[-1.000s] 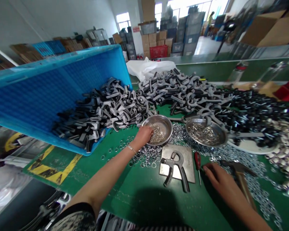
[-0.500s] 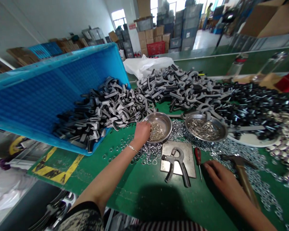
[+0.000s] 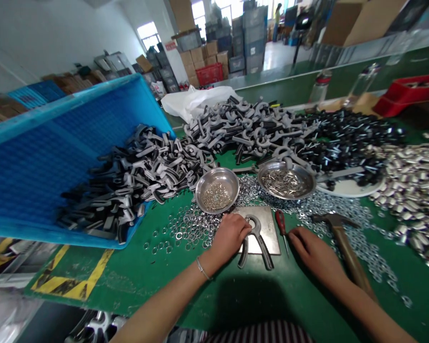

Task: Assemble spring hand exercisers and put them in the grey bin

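Observation:
My left hand [image 3: 232,234] is over the left side of a grey hand grip strengthener [image 3: 258,233], its fingers pinched together at the upper joint. What lies between the fingertips is hidden. The strengthener, with black handle pads, lies on a square metal plate [image 3: 274,243], handles pointing toward me. My right hand [image 3: 312,255] rests on the green table, holding nothing, with thumb and forefinger a little apart. Just left of it lies a red-handled screwdriver [image 3: 280,223]; to its right is a hammer [image 3: 345,243]. A steel bowl [image 3: 200,195] of small brass-coloured parts stands beyond my left hand.
A second bowl [image 3: 312,188] contains metal pins. Loose metal rings [image 3: 189,228] surround the plate. Grey handle parts [image 3: 232,126] are heaped behind and in a tipped blue crate [image 3: 93,119]. Black parts [image 3: 346,138] and shiny metal pieces [image 3: 411,190] lie at right.
My left hand has left the bowl of small parts and come toward me and right, to the grip strengthener. My right hand stays beside the screwdriver. The view has shifted to the right.

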`<state>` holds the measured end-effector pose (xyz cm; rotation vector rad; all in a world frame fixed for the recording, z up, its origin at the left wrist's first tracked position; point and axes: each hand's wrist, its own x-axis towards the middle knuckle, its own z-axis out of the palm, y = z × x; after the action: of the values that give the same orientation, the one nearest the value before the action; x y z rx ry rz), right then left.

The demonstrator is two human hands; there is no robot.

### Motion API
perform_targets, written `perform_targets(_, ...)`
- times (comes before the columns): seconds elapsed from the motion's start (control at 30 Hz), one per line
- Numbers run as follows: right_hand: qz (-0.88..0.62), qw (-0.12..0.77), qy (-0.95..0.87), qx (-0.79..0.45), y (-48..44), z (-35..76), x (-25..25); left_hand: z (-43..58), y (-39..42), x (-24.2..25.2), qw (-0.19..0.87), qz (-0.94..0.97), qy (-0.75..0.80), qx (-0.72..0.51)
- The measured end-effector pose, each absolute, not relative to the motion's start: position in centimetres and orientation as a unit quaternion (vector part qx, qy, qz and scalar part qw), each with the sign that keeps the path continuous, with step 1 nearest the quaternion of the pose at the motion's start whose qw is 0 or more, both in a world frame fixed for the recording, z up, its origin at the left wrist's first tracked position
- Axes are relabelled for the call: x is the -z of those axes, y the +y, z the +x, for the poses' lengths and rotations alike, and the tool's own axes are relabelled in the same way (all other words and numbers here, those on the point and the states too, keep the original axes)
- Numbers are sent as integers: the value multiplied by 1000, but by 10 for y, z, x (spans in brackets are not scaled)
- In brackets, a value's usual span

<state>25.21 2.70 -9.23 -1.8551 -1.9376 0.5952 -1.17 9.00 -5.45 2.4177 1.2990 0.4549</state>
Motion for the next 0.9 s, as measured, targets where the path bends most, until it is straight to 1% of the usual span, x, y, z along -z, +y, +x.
perform_targets(0.17, -666, 198, -688, -208, 27, 251, 98, -7, 81, 60, 91, 877, 445, -155)
perform_targets(0.27, -653, 212, -691, -225, 27, 253, 95, -10, 74, 66, 30, 900, 402, -168)
perform_targets(0.37, -632, 239, -697, -240, 20, 264, 89, -19, 66, 71, -7, 923, 354, -148)
perform_targets(0.43, -649, 248, -689, -207, 9, 278, 85, -26, 61, 72, -28, 933, 338, -121)
perform_targets(0.53, -686, 222, -686, -93, -14, 301, 84, -31, 55, 74, -44, 936, 339, -85)
perform_targets(0.6, -708, 177, -683, -29, -29, 315, 87, -31, 52, 75, -32, 934, 348, -74)
perform_targets(0.63, -720, 155, -676, -19, -35, 321, 89, -30, 51, 75, -16, 931, 356, -79)
perform_targets(0.7, -752, 136, -642, -61, -43, 333, 90, -26, 50, 74, 36, 916, 385, -106)
perform_targets(0.8, -775, 173, -575, -196, -45, 347, 78, -21, 52, 71, 137, 868, 447, -170)
perform_targets(0.83, -772, 194, -563, -222, -44, 349, 70, -21, 53, 70, 166, 853, 459, -187)
perform_targets(0.9, -759, 246, -557, -232, -45, 345, 51, -21, 57, 66, 208, 834, 464, -214)
